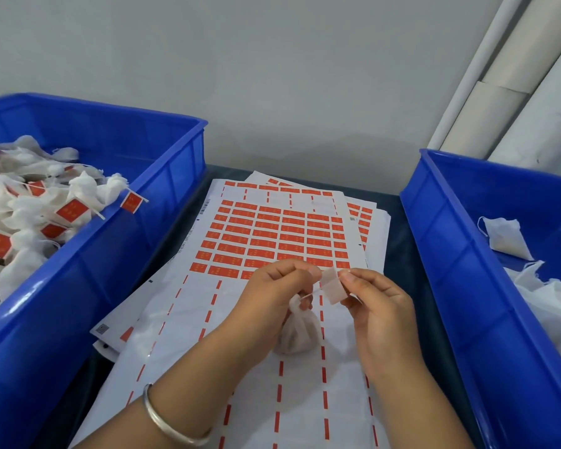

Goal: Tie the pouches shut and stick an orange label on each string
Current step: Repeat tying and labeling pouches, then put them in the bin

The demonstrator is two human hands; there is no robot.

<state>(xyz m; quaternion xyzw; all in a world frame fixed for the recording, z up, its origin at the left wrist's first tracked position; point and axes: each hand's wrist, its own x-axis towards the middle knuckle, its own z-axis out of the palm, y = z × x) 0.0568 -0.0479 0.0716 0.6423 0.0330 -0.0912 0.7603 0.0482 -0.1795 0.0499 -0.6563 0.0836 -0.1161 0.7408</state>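
The left hand pinches the string of a tied white pouch, which hangs just above the label sheet; the right hand pinches a peeled label, pale side towards us, right at the string; a silver bangle sits on the left wrist; the blue bin on the left holds finished, labelled pouches; the blue bin on the right holds loose white ones.
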